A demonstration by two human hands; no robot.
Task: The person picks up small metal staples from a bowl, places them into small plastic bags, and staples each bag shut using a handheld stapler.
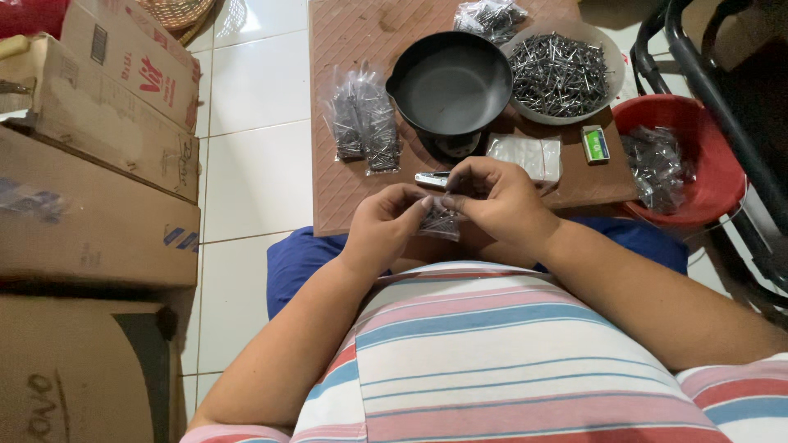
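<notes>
While both hands meet just above the near edge of a brown textured board (353, 33), the left hand (386, 226) and the right hand (492, 197) together pinch a small clear plastic bag of metal fasteners (441, 221), the fingers of each closed on its upper edge and the bag hanging between them over the person's lap. A small silver tool (431, 178) lies on the board just behind the fingertips, partly hidden by the right hand. Farther back on the board, a black scale pan (451, 82) sits on its base, touching a wide pale bowl (614, 74) heaped with loose silver fasteners (560, 74). To the left of the pan, filled clear bags (363, 123) lie in a loose pile, and 1 more filled bag (491, 16) rests at the far edge of the board. A stack of flat empty plastic bags (527, 154) lies just right of the pan's base, with a small green box (595, 143) beside it. A red basin (706, 184) at the board's right side holds more filled bags (655, 168). Cardboard boxes (98, 164) stand on the white tiled floor (246, 164) to the left, well apart from the hands. The person wears a striped shirt (492, 361) and sits on a blue cushion (295, 262).
</notes>
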